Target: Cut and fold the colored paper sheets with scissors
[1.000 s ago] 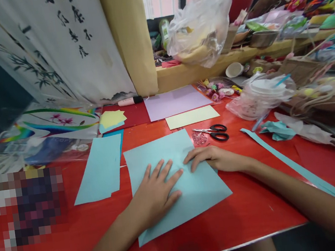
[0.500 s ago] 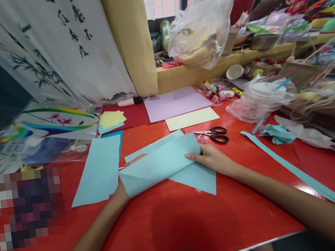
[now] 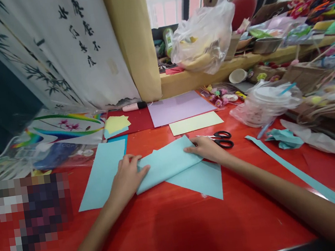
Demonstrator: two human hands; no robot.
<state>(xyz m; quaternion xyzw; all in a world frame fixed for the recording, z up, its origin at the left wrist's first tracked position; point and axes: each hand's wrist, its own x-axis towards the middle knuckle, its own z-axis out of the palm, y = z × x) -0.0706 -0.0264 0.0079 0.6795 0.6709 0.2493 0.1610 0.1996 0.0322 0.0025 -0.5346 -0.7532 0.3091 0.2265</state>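
A light blue sheet of paper (image 3: 169,162), doubled over into a long band, lies slantwise between my two hands. My left hand (image 3: 129,172) has its left end, thumb on top and fingers along the far edge. At the other end my right hand (image 3: 205,149) pinches the paper, its thumb over the upper face. Partly under the band, a second light blue sheet (image 3: 203,177) sticks out towards me. Black-handled scissors (image 3: 223,138) lie just beyond my right hand, their blades partly hidden by it.
Another blue sheet (image 3: 107,170) lies at the left. Behind are a lilac sheet (image 3: 180,107), a pale yellow strip (image 3: 196,123) and a marker (image 3: 134,106). Rightward are a long blue strip (image 3: 300,174), crumpled blue paper (image 3: 285,139) and a bagged cup (image 3: 267,102).
My left hand has come out from behind the paper and now grips its left end from above. The paper has gone from a loose curl to a flatter fold. My right hand keeps its pinch.
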